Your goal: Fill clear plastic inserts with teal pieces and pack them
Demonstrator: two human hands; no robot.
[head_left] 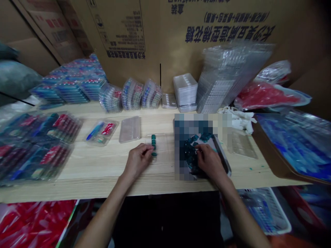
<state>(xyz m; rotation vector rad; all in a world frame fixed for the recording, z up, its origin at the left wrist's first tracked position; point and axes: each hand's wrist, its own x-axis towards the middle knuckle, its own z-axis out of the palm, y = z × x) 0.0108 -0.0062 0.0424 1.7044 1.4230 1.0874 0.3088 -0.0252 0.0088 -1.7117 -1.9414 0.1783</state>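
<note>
My left hand (138, 158) is closed in a pinch at a short column of small dark green pieces (153, 137). These lie along the left side of a clear plastic blister tray (165, 141). To the right, my right hand (210, 160) reaches into a pile of similar green pieces (191, 148), its fingers bent and drawn together. What its fingertips hold is hidden among the pieces. The pile rests in a metal tray (224, 155), partly covered by a pixelated patch.
Left of my hands lie a filled blister pack (102, 132) and an empty clear tray (130, 129). Filled packs (54, 127) crowd the far left. Tall clear tray stacks (219, 82) stand behind, against a cardboard box (165, 34). A carton of blue items (292, 144) stands right.
</note>
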